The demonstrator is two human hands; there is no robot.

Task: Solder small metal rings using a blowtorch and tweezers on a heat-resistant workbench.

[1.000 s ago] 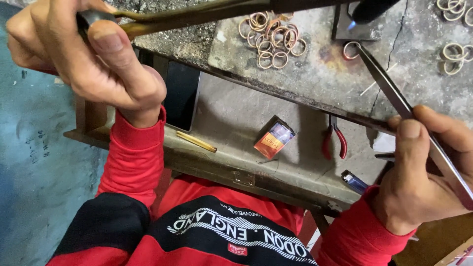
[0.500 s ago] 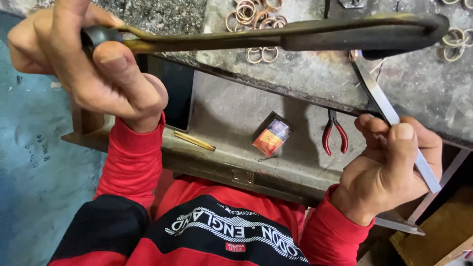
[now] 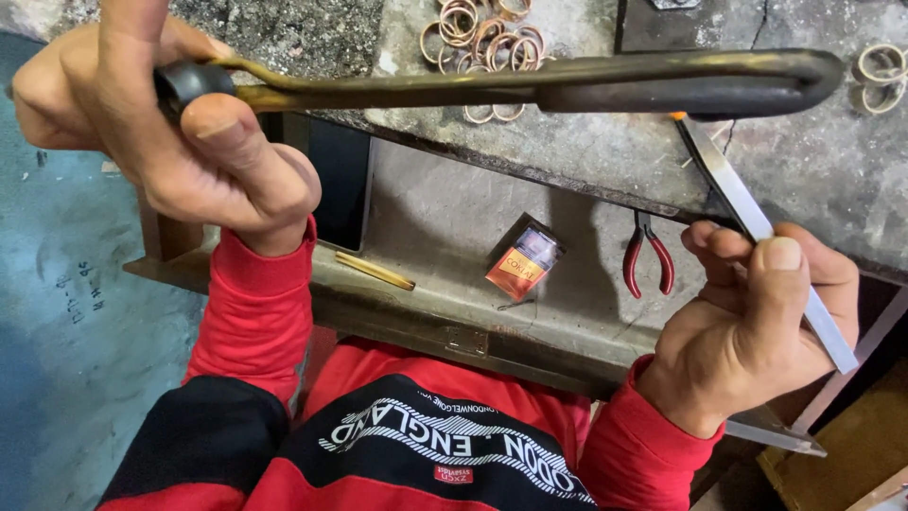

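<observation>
My left hand (image 3: 180, 123) grips the dark knob end of a long brass-coloured torch (image 3: 530, 87) that runs rightward across the view to a thick dark curved nozzle. My right hand (image 3: 757, 322) is closed on long steel tweezers (image 3: 747, 213), thumb on top; their tips reach up under the torch nozzle. A small orange spot shows where the tweezer tips meet the nozzle. A pile of thin metal rings (image 3: 478, 38) lies on the stone bench top (image 3: 605, 151) behind the torch.
Red-handled pliers (image 3: 646, 260), a small orange-red packet (image 3: 523, 262) and a thin brass rod (image 3: 375, 271) lie on the lower shelf (image 3: 445, 227). More rings (image 3: 880, 71) lie at the bench's right edge. Grey-blue floor (image 3: 57, 331) is on the left. My red and black sleeves frame the bottom.
The torch has swung down and rightward across the view. My right hand has drawn in and turned, bringing the tweezers up beneath the nozzle.
</observation>
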